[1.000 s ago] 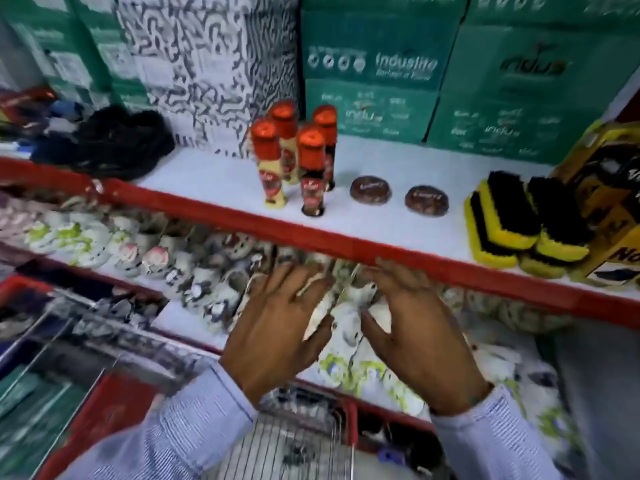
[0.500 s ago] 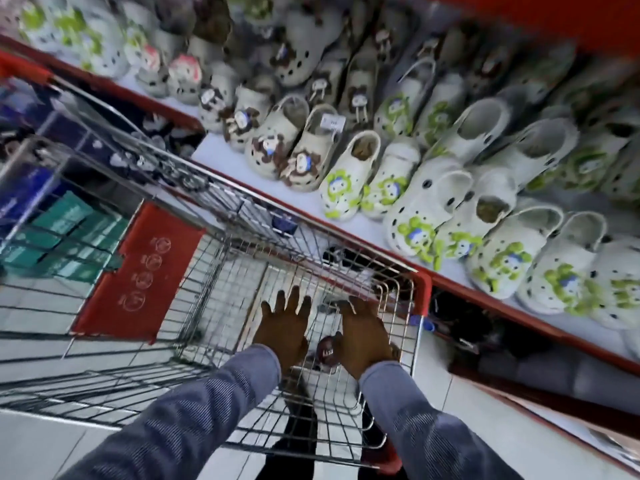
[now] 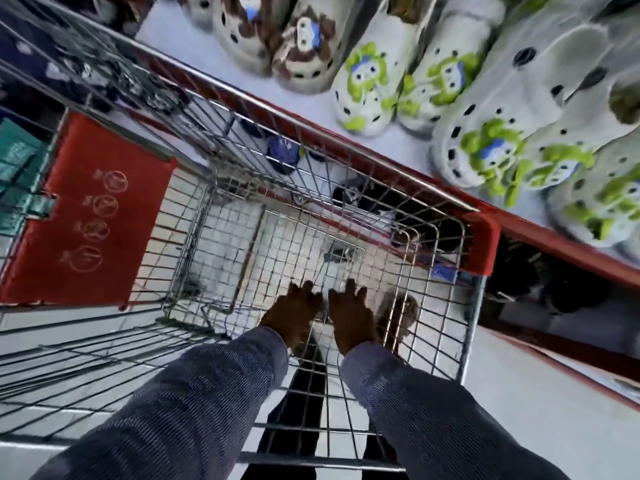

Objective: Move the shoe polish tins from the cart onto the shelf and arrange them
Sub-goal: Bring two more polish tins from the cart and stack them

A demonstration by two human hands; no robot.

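- Reaching deep into the cart [image 3: 481, 237], both hands are low over its wire floor, side by side and nearly touching, presumably because the tins lie at the very bottom.
- The left hand [image 3: 294, 315] has its fingers bent down toward the mesh; whether it grips anything I cannot tell, as the fingertips are blurred and point away from the camera.
- The right hand [image 3: 351, 311] is posed the same way, and its grasp is equally unreadable.
- A brown, round, blurred thing lies on the mesh just right of the right hand; it is probably a tin [image 3: 398, 311], and it looks free of the hand.
- No other tin can be made out in the cart.
- The cart's wire walls rise around both arms, so the hands must lift straight up to clear the rim.
- The red flap [image 3: 86, 209] at the cart's left stands well apart from the hands.
- A red-edged shelf [image 3: 381, 157] runs beside the cart, crowded with clogs [image 3: 367, 84]; it leaves little bare room.
- The shelf meant for the tins is not clearly in view; my guess is it lies higher.
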